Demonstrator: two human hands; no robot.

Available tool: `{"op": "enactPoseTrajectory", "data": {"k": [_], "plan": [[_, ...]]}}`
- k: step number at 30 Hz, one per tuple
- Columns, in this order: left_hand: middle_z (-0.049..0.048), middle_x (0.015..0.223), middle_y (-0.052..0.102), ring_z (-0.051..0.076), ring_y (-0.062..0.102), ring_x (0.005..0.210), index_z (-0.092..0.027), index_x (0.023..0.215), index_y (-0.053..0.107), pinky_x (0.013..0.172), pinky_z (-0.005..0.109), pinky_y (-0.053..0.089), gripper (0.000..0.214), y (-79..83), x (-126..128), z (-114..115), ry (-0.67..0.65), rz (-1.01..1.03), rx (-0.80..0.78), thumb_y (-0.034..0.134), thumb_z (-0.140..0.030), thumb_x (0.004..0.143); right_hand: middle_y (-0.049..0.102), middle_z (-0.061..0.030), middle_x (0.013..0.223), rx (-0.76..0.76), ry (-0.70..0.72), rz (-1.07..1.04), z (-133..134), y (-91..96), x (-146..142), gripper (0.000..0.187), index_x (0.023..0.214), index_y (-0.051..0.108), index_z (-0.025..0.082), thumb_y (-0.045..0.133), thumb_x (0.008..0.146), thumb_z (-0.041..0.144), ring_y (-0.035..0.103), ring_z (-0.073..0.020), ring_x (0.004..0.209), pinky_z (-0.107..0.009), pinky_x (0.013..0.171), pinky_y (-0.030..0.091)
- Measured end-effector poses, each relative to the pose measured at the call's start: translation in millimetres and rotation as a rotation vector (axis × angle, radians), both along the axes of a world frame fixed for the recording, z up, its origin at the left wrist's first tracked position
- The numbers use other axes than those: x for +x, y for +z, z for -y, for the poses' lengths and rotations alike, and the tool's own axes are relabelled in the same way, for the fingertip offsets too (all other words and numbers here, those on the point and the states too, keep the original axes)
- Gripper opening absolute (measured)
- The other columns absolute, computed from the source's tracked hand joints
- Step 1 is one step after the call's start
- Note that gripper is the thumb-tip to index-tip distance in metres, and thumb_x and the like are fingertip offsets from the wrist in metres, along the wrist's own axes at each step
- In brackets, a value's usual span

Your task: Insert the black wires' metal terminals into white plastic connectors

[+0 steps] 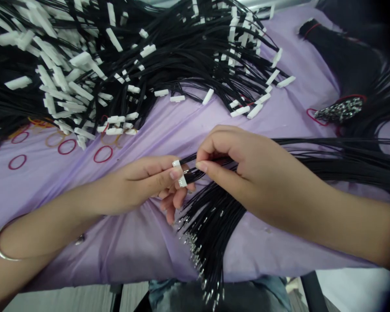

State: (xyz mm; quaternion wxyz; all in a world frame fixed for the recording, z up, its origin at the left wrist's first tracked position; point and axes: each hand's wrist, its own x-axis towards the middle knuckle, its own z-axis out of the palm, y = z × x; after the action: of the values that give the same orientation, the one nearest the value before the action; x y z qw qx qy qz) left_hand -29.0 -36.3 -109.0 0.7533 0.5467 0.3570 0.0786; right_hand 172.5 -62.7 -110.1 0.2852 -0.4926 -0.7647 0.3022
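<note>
My left hand (162, 180) is closed on a small white connector housing (181, 178), thumb on its face. Several black wires (190, 161) run from the housing toward the right. Just to the right, my right hand (227, 158) pinches a thin black wire between thumb and forefinger, close to the housing; the fingertips partly hide it. Below both hands, a fan of loose black wires (221, 216) with bare silver metal terminals (195, 251) hangs down over the table's front edge.
A large heap of black cables (182, 52) with white connectors covers the back left. Red rubber bands (103, 154) lie at left on the purple cloth (133, 242). At the right rear is a banded wire bundle (339, 108) with metal ends.
</note>
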Motion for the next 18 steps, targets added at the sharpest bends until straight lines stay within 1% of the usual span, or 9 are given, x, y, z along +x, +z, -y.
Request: {"op": "enactPoseTrajectory", "data": {"k": [4,8,13,18], "plan": [[-0.0034,0.069,0.06,0.004,0.062,0.058,-0.013,0.078,0.061,0.056,0.008,0.046,0.03,0.4,-1.1,-1.0,-0.034,0.007,0.031,0.048,-0.034,0.096,0.056,0.0003,0.079,0.04,0.019,-0.029,1.7,-0.9,-0.7,0.012,0.074,0.059,0.013,0.057,0.085,0.009,0.05,-0.0086,0.073,-0.022,0.065,0.038],[-0.0024,0.069,0.059,0.004,0.061,0.059,-0.012,0.08,0.061,0.055,0.009,0.044,0.028,-1.6,-1.7,-1.7,-0.055,0.034,0.089,0.048,-0.03,0.096,0.056,-0.0005,0.079,0.05,0.031,-0.026,3.8,-0.7,-1.6,0.012,0.073,0.06,0.012,0.058,0.084,0.007,0.052,-0.0084,0.075,-0.022,0.067,0.039],[-0.0014,0.069,0.06,0.005,0.06,0.058,-0.012,0.081,0.06,0.056,0.011,0.045,0.029,-3.2,-2.6,-3.2,-0.099,0.019,0.07,0.049,-0.035,0.095,0.056,-0.0007,0.077,0.116,0.065,-0.027,5.6,-4.2,-4.2,0.012,0.074,0.062,0.011,0.058,0.084,0.007,0.052,-0.0083,0.074,-0.021,0.068,0.039],[-0.0003,0.07,0.062,0.005,0.058,0.055,-0.012,0.081,0.056,0.053,0.013,0.044,0.03,-3.4,-1.9,-2.7,-0.101,0.03,0.095,0.05,-0.038,0.095,0.056,-0.0028,0.077,0.179,0.06,0.002,7.8,-12.5,-10.1,0.014,0.075,0.062,0.01,0.054,0.086,0.007,0.053,-0.0108,0.073,-0.024,0.068,0.042]]}}
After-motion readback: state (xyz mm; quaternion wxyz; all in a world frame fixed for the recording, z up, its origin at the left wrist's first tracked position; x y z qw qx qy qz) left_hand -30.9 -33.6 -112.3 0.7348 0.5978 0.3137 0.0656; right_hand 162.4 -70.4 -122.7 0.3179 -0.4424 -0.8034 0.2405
